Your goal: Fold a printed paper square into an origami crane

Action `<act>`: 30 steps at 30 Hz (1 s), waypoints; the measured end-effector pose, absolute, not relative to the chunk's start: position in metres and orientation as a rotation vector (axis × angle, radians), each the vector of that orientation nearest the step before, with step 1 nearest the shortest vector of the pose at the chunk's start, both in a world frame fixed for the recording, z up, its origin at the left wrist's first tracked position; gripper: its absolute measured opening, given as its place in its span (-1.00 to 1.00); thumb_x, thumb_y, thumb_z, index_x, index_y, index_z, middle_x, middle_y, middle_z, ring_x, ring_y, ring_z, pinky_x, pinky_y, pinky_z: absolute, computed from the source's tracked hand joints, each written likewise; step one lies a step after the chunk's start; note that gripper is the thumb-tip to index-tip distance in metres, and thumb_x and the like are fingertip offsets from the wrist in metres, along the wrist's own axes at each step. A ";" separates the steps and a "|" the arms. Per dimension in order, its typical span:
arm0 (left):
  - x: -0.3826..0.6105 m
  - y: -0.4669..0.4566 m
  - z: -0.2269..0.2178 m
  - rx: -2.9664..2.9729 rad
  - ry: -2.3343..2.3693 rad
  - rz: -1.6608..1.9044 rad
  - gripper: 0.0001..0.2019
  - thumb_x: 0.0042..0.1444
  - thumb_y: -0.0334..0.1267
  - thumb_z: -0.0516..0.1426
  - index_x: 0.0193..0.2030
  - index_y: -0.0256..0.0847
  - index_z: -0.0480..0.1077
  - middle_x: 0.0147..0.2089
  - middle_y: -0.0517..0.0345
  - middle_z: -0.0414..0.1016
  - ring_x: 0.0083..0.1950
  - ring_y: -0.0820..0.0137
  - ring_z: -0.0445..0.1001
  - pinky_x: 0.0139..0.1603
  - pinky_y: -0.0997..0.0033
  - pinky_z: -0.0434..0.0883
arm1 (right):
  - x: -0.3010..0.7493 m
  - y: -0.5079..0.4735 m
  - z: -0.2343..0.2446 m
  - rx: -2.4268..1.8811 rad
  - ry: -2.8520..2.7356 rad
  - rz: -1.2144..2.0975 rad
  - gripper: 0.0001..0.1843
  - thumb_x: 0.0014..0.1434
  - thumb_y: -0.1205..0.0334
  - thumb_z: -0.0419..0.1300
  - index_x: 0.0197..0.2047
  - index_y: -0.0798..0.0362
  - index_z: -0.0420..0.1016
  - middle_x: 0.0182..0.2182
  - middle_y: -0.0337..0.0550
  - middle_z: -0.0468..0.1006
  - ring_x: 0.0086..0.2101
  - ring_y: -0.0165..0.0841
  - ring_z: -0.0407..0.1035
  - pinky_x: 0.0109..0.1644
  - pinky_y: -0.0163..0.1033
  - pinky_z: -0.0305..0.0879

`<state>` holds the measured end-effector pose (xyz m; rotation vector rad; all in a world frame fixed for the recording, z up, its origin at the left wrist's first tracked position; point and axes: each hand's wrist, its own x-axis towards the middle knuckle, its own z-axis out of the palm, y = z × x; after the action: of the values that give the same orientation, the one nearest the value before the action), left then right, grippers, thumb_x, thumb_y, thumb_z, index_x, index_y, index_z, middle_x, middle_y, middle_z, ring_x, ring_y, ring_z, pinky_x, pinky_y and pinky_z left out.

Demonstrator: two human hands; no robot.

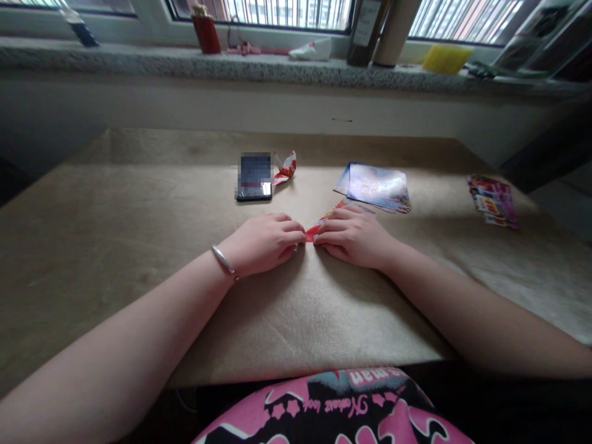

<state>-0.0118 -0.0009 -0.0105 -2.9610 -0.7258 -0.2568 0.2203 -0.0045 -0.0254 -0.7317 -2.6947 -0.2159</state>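
A folded piece of red printed paper (pixel 312 232) lies on the table between my two hands. Its lower left tip is pinched by the fingers of my left hand (pixel 266 242), which comes in from the left with a silver bracelet at the wrist. Across the paper's right side rests my right hand (pixel 354 236), its fingers curled down on it. Much of the paper is hidden under the right hand; a colourful patterned part shows above the knuckles.
Beyond my hands lie a dark phone (pixel 254 177), a folded red and white paper piece (pixel 285 168) and a stack of glossy printed sheets (pixel 378 187). Small colourful packets (pixel 494 202) sit far right. Bottles and a yellow sponge (pixel 446 59) stand along the windowsill (pixel 161 65).
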 end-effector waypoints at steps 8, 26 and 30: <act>-0.015 0.000 -0.009 -2.991 -0.768 -0.253 -0.80 0.17 -0.36 0.02 -0.15 -0.21 0.45 -0.08 0.11 0.53 -0.06 0.34 0.43 -0.06 0.37 0.39 | 0.226 -0.004 -0.023 -0.755 -2.695 -0.216 -0.78 0.22 0.26 0.07 -0.26 -0.03 0.56 -0.27 -0.19 0.59 -0.24 -0.29 0.34 -0.13 -0.16 0.16; -0.020 0.000 -0.008 -2.899 -0.771 -0.275 -0.78 0.18 -0.34 0.01 -0.15 -0.19 0.47 -0.14 0.09 0.52 -0.15 0.36 0.44 -0.17 0.38 0.39 | 0.225 -0.003 -0.028 -0.715 -2.620 0.057 -0.79 0.21 0.35 0.06 -0.30 0.07 0.54 -0.31 -0.05 0.54 -0.27 -0.30 0.31 -0.17 -0.18 0.29; -0.019 0.000 -0.010 -2.867 -0.731 -0.331 -0.75 0.20 -0.31 0.02 -0.04 -0.11 0.45 -0.03 0.06 0.46 -0.08 0.33 0.41 -0.10 0.34 0.37 | 0.216 -0.002 -0.032 -0.727 -2.581 0.067 -0.78 0.23 0.32 0.06 -0.26 0.05 0.55 -0.30 -0.05 0.53 -0.24 -0.28 0.31 -0.14 -0.15 0.30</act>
<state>-0.0189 0.0003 -0.0099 -2.8673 -0.7305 -0.3309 0.2164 -0.0021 -0.0317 -0.7270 -2.5808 0.0667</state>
